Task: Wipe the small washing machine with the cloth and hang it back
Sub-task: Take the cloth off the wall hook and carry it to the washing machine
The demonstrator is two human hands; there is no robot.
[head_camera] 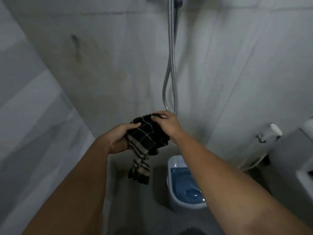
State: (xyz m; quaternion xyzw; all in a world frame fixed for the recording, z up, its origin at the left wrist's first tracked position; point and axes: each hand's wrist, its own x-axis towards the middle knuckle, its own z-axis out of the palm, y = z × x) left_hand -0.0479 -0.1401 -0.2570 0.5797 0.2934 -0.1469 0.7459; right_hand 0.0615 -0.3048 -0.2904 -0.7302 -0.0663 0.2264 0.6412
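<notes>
A dark cloth [145, 141] with pale checked stripes is bunched between both hands in front of the wall, one end dangling toward the floor. My left hand [118, 139] grips its left side from below. My right hand [166, 123] pinches its upper edge with the fingertips. The small washing machine [181, 185], white with a translucent blue lid, stands on the floor below, partly hidden behind my right forearm. The cloth is well above it and not touching it.
A metal shower hose [171, 68] hangs in a loop down the wall just behind the cloth. A bidet sprayer [272, 131] with a white hose is mounted at the right, next to a grey toilet tank [291, 160]. A tiled wall closes in on the left.
</notes>
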